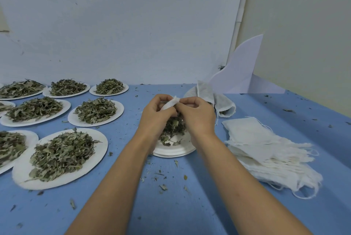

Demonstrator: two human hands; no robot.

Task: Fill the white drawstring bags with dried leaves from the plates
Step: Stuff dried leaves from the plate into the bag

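My left hand (pixel 155 113) and my right hand (pixel 197 115) meet above a white plate (pixel 174 151) that holds a small heap of dried leaves (pixel 172 128). Both hands pinch the top edge of one white drawstring bag (pixel 171 103); most of the bag is hidden behind my fingers. A fanned stack of empty white drawstring bags (pixel 266 149) lies flat to the right of the plate. Behind my right hand lie filled bags (pixel 218 99) on another plate.
Several white plates heaped with dried leaves (pixel 60 156) (pixel 96 111) (pixel 109 86) cover the left half of the blue table (pixel 171 206). Leaf crumbs are scattered over the cloth. A white folded sheet (pixel 241 71) leans at the back right by the wall.
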